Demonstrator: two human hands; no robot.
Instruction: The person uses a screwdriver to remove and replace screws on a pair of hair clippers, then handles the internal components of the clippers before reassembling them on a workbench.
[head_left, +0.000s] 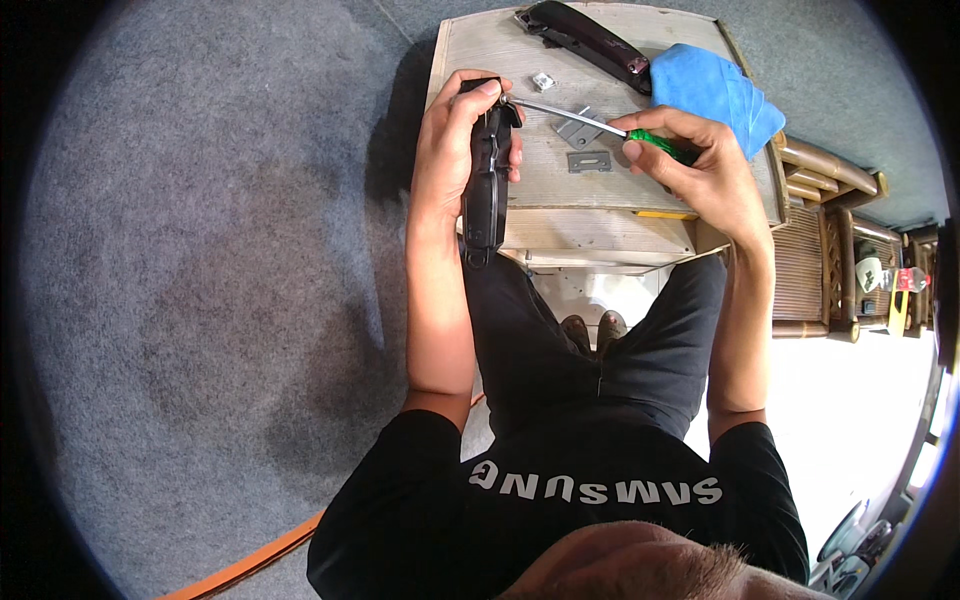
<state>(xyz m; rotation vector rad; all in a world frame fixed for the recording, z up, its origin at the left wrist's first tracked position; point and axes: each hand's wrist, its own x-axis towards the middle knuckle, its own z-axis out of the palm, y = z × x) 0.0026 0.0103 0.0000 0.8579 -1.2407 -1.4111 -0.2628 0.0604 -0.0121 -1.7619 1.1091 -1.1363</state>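
My left hand (447, 150) is wrapped round a black hair clipper (484, 190), held upright over the left part of the wooden table, its thumb near the top end. In my right hand (702, 165) is a screwdriver (568, 115) with a green handle and a long metal shaft. The shaft points left, and its tip meets the side of the clipper's top end. Below the shaft lie a grey metal clipper blade (577, 130) and a flat slotted metal plate (590, 162). A small whitish metal piece (542, 82) rests above it.
A second, dark maroon hair clipper (585, 42) lies at the table's far side, beside a folded blue cloth (705, 90). The pale wooden table (550, 215) has an open drawer edge toward me. Bamboo furniture (800, 250) stands at the right, holding a bottle (908, 280).
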